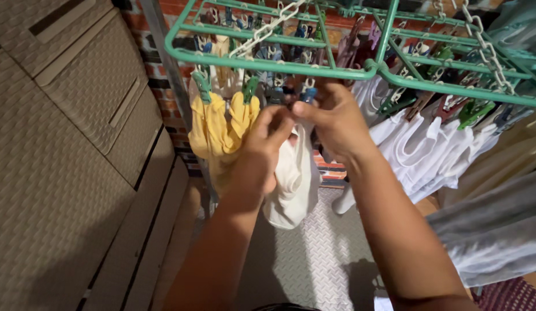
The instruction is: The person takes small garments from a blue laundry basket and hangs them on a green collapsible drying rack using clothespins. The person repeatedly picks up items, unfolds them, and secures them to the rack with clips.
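Both hands meet at frame centre: the left hand [257, 156] has its grip pinched on the top of a cream garment [292, 184], and the right hand [335, 120] pinches a dark peg [291, 97]. At twelve o'clock hangs the green drying rack [268, 63]; at ten, a yellow cloth [213, 129].

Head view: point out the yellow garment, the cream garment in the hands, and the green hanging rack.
yellow garment [213, 129], head view, on its upper folded cloth.
cream garment [291, 184], head view, on its hanging middle.
green hanging rack [268, 64], head view, on its front rail.
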